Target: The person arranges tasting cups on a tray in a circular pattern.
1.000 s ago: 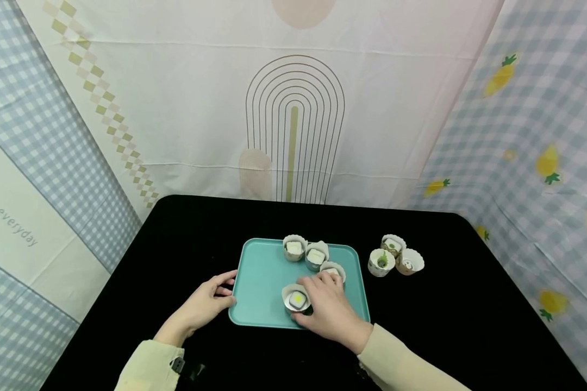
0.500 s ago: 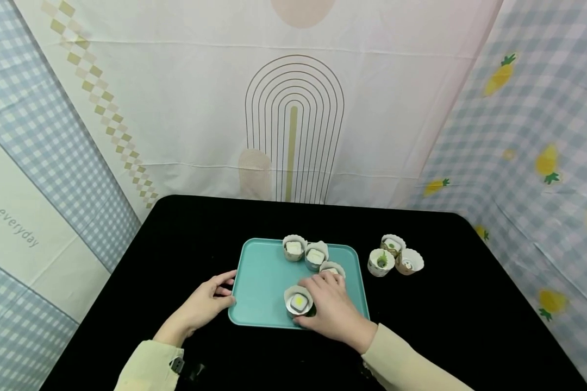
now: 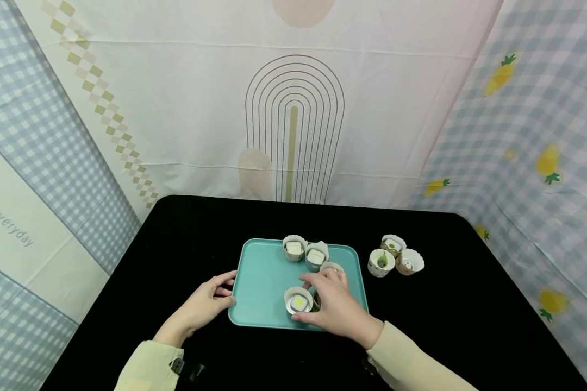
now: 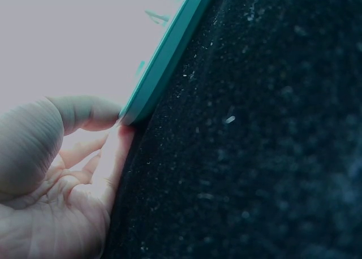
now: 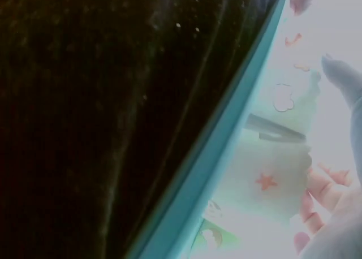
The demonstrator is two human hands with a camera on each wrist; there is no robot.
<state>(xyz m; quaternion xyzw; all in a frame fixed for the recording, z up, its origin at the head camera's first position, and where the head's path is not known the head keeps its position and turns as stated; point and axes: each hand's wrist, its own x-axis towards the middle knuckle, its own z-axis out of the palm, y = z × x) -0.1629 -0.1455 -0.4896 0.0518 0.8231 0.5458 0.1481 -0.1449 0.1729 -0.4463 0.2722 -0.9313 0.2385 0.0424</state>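
Note:
On the teal tray, my left hand touches the left rim with thumb and fingertips spread along it. In the left wrist view, the thumb meets the tray's rim. My right hand hovers over the tray's front right, thumb and fingers apart. Beside its thumb stands a paper baking cup holding a white cube with a yellow mark. Another cup is mostly hidden under the hand. Printed cups stand near the fingers in the right wrist view, apart from the thumb.
Two paper cups with white cubes, a left one and a right one, stand at the tray's back. A third cup is partly behind my right fingers. Three more cups cluster on the black table right of the tray.
My right thumb and fingers have spread apart and let go of the cup, and the hand has shifted slightly right. The cup with the yellow-marked cube moved slightly right and nearer. My left hand stays.

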